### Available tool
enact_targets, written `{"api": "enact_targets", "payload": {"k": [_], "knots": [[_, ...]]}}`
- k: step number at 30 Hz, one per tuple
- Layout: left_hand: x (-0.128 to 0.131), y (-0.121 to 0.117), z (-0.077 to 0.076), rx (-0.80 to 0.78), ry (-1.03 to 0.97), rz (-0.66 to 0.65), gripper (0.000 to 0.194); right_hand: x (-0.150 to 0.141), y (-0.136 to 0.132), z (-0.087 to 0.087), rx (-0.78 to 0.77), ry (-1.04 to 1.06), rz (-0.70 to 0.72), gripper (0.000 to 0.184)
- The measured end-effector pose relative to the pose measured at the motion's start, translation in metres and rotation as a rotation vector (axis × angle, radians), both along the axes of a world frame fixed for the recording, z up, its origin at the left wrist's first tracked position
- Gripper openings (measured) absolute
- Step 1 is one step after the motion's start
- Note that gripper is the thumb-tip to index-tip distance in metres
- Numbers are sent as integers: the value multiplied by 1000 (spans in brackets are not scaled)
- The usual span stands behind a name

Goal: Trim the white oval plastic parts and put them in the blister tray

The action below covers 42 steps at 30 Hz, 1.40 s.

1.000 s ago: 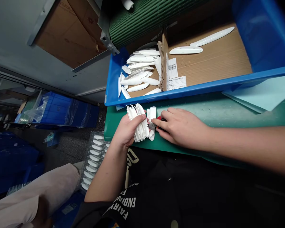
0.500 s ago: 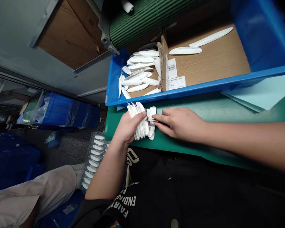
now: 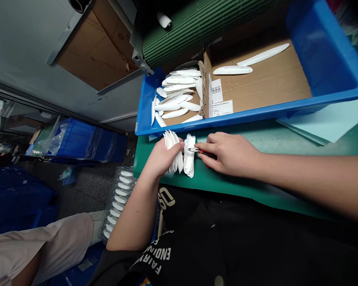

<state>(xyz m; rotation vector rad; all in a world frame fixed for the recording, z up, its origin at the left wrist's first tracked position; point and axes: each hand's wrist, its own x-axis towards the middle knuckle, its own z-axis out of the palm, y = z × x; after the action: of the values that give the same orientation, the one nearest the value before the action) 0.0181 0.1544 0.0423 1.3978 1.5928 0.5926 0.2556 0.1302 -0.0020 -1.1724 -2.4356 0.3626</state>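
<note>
Green table (image 3: pixel 256 179): left hand (image 3: pixel 164 155), fingers clenched round white plastic pieces (image 3: pixel 189 157); right hand (image 3: pixel 230 155), fingers grasping red-handled snips (image 3: pixel 193 149); blue crate (image 3: pixel 226 118) alongside; distant blue crates (image 3: pixel 77 142) on floor

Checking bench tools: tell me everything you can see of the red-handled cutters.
The small cutters have metal tips and red handles, mostly hidden by the right hand, which grips them. Tips point left, at the edge of the white plastic pieces held in the left hand. Whether they are open is too small to tell.
</note>
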Motion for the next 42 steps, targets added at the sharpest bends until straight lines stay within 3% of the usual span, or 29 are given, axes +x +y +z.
{"api": "enact_targets", "payload": {"k": [10,20,34,42], "knots": [[6,-9,3,-111,-245,114,42,-10,-8,6,120,-1,109,31],[0,-7,4,32,34,-42,40,-12,-10,2,138,-62,117,34],[10,-8,10,28,148,-47,36,-13,-13,0,144,-114,123,26],[10,-3,9,135,174,17,35,-8,-2,-3,-14,82,34,32]]}}
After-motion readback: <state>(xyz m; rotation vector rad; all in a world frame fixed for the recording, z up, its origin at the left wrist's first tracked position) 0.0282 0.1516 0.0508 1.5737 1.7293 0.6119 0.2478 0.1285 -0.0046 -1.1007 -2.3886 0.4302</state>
